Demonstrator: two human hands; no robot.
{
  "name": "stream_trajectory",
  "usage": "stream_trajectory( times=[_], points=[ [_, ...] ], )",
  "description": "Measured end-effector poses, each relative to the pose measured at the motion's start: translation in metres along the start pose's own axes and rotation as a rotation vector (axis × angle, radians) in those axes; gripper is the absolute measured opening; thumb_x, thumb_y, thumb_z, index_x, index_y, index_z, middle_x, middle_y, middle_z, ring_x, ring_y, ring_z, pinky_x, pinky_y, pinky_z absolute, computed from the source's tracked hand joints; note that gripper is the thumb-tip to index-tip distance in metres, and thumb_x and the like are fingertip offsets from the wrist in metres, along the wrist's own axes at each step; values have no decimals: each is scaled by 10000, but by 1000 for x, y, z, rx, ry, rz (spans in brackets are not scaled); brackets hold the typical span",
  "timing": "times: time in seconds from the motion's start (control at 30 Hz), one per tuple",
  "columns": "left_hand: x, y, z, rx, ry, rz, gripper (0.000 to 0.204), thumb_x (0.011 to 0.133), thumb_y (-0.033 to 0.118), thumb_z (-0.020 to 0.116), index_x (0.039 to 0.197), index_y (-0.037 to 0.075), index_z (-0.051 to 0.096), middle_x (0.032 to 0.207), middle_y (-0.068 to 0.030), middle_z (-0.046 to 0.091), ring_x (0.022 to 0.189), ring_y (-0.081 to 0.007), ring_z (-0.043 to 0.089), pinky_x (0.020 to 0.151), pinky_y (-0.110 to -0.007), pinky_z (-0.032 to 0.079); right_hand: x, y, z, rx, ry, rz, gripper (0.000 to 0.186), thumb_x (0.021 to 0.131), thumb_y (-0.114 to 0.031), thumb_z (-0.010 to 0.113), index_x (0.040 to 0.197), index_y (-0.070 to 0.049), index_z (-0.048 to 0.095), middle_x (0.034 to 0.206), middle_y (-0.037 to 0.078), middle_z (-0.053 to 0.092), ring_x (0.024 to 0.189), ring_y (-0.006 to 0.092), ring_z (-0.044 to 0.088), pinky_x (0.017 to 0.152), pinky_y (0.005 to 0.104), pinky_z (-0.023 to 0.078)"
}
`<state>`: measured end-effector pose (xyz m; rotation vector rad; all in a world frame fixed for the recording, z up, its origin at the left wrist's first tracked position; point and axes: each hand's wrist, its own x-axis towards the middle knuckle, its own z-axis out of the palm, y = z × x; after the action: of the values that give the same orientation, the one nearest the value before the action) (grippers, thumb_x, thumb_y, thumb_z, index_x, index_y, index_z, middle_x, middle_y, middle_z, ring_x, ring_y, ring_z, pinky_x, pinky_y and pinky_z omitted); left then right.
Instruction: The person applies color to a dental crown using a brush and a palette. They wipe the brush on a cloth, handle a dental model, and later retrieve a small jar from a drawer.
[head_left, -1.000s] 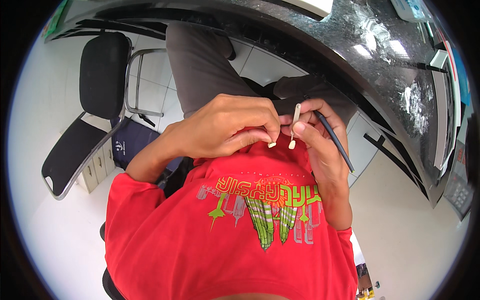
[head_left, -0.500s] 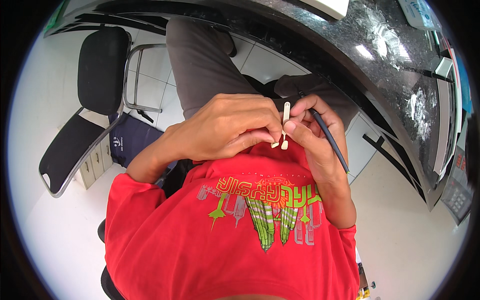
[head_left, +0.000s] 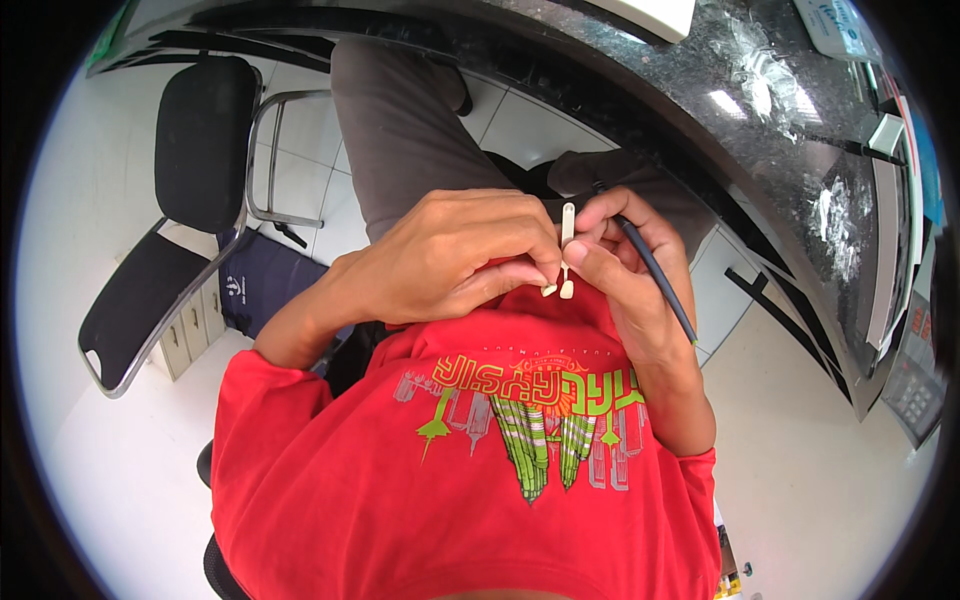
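Observation:
In front of the red shirt (head_left: pixel 450 500), my two hands are close together. My left hand (head_left: pixel 465 250) pinches a small cream tooth-shaped piece (head_left: pixel 549 290) between thumb and fingertips; only its lower end shows. My right hand (head_left: pixel 630 250) holds a cream dental shade tab (head_left: pixel 568 225) upright between thumb and finger. The tab's thin neck ends in a tooth-shaped tip pointing down, beside the small piece with a narrow gap between them. A slim dark pen-like tool (head_left: pixel 655 275) also rests slanted across my right hand's fingers, its pointed green-tinged end down by the wrist.
A dark glossy table (head_left: pixel 690 90) with white powdery smears curves along the far and right side. A white box (head_left: pixel 660 12) stands on its far part. Left of me are a black chair (head_left: pixel 205 140) with a metal frame, a dark blue bag (head_left: pixel 265 285) and pale drawers (head_left: pixel 190 330).
The shade tab in my right hand has shifted slightly left, closer to the small piece. My left hand stays almost still, and both grips are the same.

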<state>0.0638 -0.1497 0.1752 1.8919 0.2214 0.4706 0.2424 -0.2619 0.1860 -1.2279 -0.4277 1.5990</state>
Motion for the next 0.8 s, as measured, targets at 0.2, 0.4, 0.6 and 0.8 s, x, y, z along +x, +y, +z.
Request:
stream_trajectory(
  times=[0.2, 0.4, 0.6, 0.8],
  points=[
    [-2, 0, 0, -9, 12, -21, 77, 806, 15, 701, 869, 36, 663, 818, -82, 658, 727, -250, 637, 628, -334, 493, 1, 0, 0, -17, -3, 22, 196, 875, -73, 683, 1035, 18, 616, 848, 39, 657, 804, 79, 621, 772, 227, 479],
    [-3, 1, -1, -14, 8, -37, 78, 806, 23, 707, 869, 34, 662, 827, -85, 658, 726, -252, 636, 630, -336, 494, 1, 1, 0, -50, 18, 6, 164, 881, -78, 672, 1007, 21, 639, 844, 35, 657, 800, 75, 621, 765, 222, 477],
    [-4, 0, -1, 21, 11, -17, 94, 792, 21, 724, 867, 35, 668, 826, -84, 659, 730, -250, 637, 630, -330, 495, 1, 0, 3, -107, 47, -13, 154, 864, -88, 711, 966, 10, 649, 840, 36, 661, 779, 64, 617, 732, 205, 478],
    [-4, 13, 7, 138, 131, 26, 123, 758, 3, 754, 849, 26, 675, 812, -85, 676, 716, -231, 647, 614, -319, 496, 3, -7, 2, -146, 49, -32, 163, 856, -107, 738, 915, 10, 641, 796, 23, 657, 727, 53, 617, 680, 198, 484]
  ],
)
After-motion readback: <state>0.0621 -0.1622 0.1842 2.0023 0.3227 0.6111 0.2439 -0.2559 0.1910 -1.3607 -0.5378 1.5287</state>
